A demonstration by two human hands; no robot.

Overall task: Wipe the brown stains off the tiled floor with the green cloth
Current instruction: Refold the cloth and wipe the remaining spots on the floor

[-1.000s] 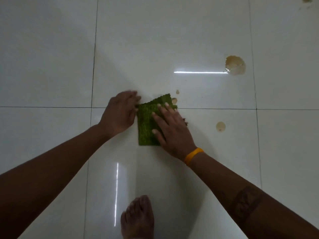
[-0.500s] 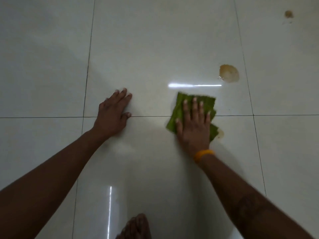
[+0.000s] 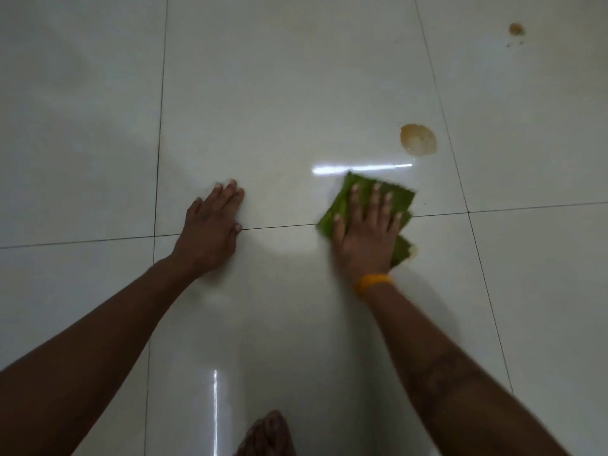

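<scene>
On the tiled floor [image 3: 296, 93], across a grout line, the green cloth [image 3: 342, 205] lies flat under the right hand [image 3: 365, 238], its long axis tilted, one corner pointing up-left toward the light streak; the fingers [image 3: 375, 199] are spread flat, pressing rather than gripping. A small brown stain [image 3: 412, 249] peeks out beside its lower edge, a large stain [image 3: 418, 139] sits near, up-right. The left hand [image 3: 210, 232] is planted open on bare tile
</scene>
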